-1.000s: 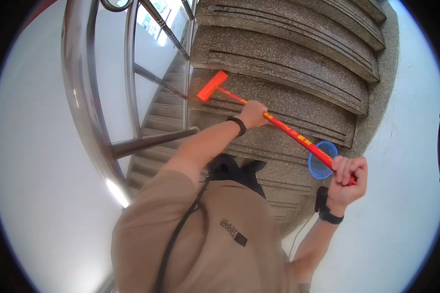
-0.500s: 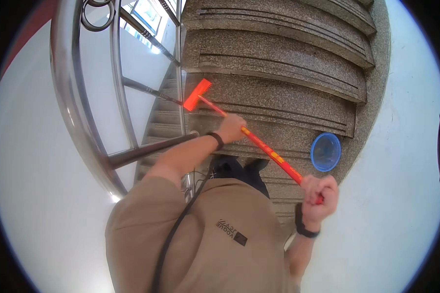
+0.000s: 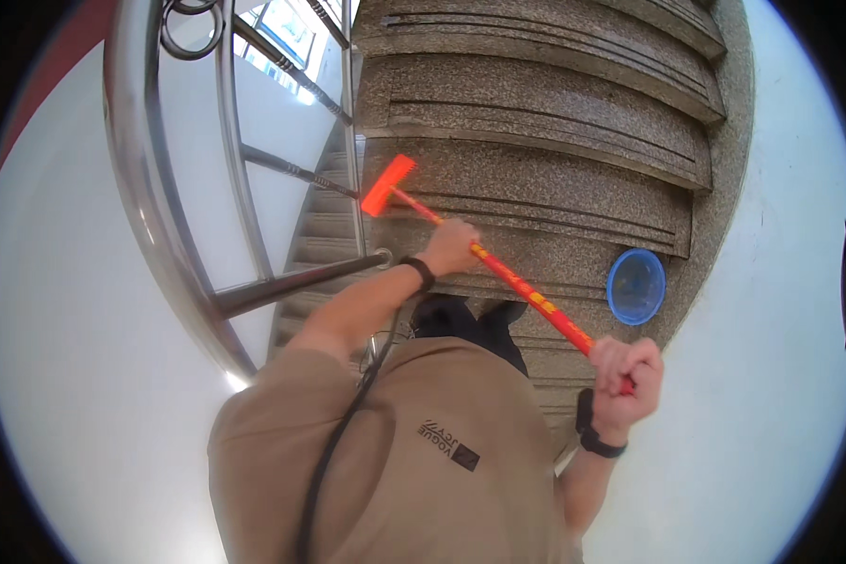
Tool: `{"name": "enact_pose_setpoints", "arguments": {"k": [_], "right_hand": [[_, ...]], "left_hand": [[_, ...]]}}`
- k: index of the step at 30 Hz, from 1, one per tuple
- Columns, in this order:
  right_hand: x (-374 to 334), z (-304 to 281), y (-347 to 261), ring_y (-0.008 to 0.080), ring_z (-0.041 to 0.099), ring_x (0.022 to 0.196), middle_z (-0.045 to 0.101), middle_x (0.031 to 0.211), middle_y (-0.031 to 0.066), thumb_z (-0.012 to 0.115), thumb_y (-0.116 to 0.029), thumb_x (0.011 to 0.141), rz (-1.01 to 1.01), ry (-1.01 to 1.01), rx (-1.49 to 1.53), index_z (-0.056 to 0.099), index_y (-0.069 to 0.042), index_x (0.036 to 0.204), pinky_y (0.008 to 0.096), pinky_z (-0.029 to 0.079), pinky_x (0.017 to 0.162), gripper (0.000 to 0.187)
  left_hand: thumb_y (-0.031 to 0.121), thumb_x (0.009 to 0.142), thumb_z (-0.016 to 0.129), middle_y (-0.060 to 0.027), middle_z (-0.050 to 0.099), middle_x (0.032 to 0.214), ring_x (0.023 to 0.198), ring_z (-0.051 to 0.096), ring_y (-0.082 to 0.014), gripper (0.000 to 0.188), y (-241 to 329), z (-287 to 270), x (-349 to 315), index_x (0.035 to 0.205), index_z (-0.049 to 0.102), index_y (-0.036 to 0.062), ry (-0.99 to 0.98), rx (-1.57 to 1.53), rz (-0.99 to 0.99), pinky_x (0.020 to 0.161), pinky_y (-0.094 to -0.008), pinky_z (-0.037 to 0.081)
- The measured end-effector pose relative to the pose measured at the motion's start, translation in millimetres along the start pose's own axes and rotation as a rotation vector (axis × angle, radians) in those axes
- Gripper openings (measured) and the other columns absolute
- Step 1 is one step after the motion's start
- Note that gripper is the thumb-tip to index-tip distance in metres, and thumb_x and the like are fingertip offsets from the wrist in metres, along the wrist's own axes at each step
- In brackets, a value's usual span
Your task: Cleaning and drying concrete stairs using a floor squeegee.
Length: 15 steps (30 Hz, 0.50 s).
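Note:
A long-handled brush (image 3: 538,299) with a red and yellow pole slants across in front of me. Its orange head (image 3: 388,185), toothed along one edge, is at the left end of a speckled stone step (image 3: 536,193), close to the railing. My left hand (image 3: 453,246) is wrapped round the pole's upper part, nearer the head. Lower right, my right hand (image 3: 630,376) grips the pole's near end, whose red tip shows by the fingers. Whether the head presses on the step or hovers just over it, I cannot tell.
A blue plastic basin (image 3: 636,287) stands on the steps at right, beside the white wall (image 3: 771,282). A metal railing (image 3: 141,188) curves along the left, with lower stairs (image 3: 324,235) visible through it. Several steps rise ahead. A black cable (image 3: 334,451) hangs down my front.
The whole view has shifted slightly, so railing, steps and basin all sit a little further right. Both hands keep their hold on the brush, which has barely moved against the steps.

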State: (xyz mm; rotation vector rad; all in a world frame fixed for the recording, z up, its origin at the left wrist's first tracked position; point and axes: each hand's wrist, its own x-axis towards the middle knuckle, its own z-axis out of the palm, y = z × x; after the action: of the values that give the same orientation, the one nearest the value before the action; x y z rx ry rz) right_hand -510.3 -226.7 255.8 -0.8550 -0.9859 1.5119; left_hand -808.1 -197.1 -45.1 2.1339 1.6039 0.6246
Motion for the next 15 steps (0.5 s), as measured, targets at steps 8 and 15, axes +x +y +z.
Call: {"name": "enact_pose_setpoints", "arguments": {"k": [8, 15], "right_hand": [[-17, 2, 9, 0.0122, 0.031, 0.044, 0.036, 0.049, -0.0025, 0.037, -0.008, 0.091, 0.0, 0.008, -0.01, 0.042, -0.009, 0.075, 0.0344, 0.035, 0.057, 0.017], [-27, -38, -73, 0.0097, 0.028, 0.041, 0.037, 0.049, -0.0044, 0.038, -0.014, 0.098, -0.179, 0.103, -0.044, 0.042, -0.011, 0.078, 0.0305, 0.032, 0.054, 0.02]], "left_hand": [[0.025, 0.067, 0.077, -0.0116, 0.064, 0.068, 0.072, 0.065, -0.0335, 0.019, 5, 6, -18, 0.061, 0.063, 0.0126, 0.018, -0.021, -0.028, 0.069, -0.048, 0.051], [0.03, 0.071, 0.074, -0.0124, 0.067, 0.073, 0.076, 0.067, -0.0365, 0.022, 107, 40, 50, 0.064, 0.066, 0.0112, -0.094, -0.148, 0.065, 0.072, -0.0501, 0.051]]}}
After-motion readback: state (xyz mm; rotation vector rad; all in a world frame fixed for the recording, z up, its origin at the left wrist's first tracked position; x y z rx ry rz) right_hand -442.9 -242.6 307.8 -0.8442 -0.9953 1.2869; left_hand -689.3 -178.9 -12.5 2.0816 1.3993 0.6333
